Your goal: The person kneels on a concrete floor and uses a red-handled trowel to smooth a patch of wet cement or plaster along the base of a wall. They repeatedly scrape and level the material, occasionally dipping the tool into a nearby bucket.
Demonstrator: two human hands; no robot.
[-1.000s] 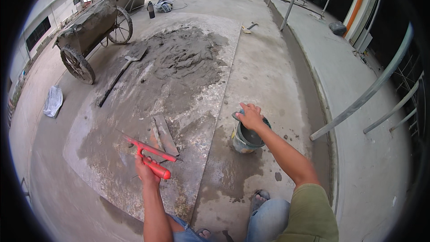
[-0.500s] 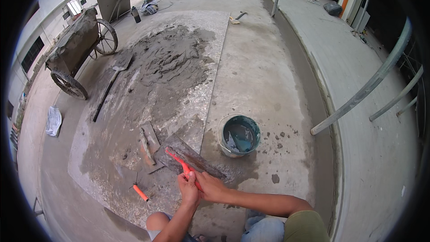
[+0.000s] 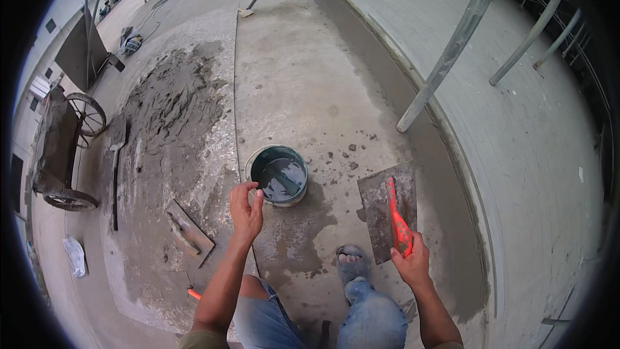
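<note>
My right hand [image 3: 413, 262] is closed round the red handle of a rectangular plastering trowel [image 3: 374, 203]. Its broad grey blade, spotted with mortar, is over the concrete beside my sandalled foot. With thumb and fingers apart and nothing held, my left hand [image 3: 245, 214] is at the near left side of a dark green bucket [image 3: 301, 187]; whether it touches the bucket, I cannot tell. Greyish water fills part of the bucket. Another trowel [image 3: 190, 232] lies on the mortar-stained board [image 3: 223, 35] to the left. An orange-handled tool [image 3: 194, 293] is partly hidden by my left forearm.
A mortar heap [image 3: 171, 100] covers part of the board, with a shovel [image 3: 115, 174] beside it. At the far left stands a two-wheeled cart [image 3: 55, 145]. A slanting metal pole [image 3: 445, 58] meets a darker strip [image 3: 387, 90] along the right-hand ledge.
Both hands were together at the red-handled trowel over the board. My left hand has let go and moved towards the bucket; my right has carried the trowel rightward. The view has shifted right.
</note>
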